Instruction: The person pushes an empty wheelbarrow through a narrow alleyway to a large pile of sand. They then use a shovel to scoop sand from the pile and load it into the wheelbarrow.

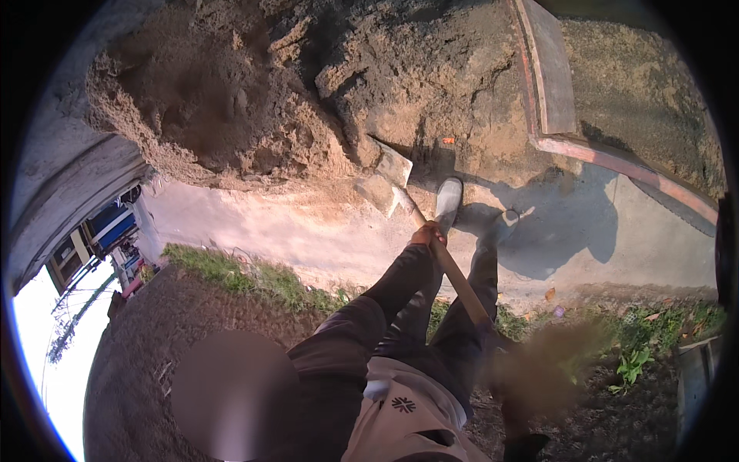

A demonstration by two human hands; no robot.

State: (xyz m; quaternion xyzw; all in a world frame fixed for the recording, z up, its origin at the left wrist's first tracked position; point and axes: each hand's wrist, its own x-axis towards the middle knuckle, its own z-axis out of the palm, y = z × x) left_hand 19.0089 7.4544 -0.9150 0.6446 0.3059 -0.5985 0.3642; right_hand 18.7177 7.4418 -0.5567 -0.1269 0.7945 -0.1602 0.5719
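The left hand (428, 233) is closed around the pale wooden shaft of a long-handled metal shovel (459, 283). Its flat, worn blade (396, 165) lies at the lower edge of a brown, clumped soil heap (254, 100), beside the grey concrete path (308, 231). A grey boot (448, 202) stands near. The right hand is obscured; its grip cannot be determined.

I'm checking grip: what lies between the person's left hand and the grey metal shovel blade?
In the head view, the tan wooden shaft's lower end lies between left hand and blade.
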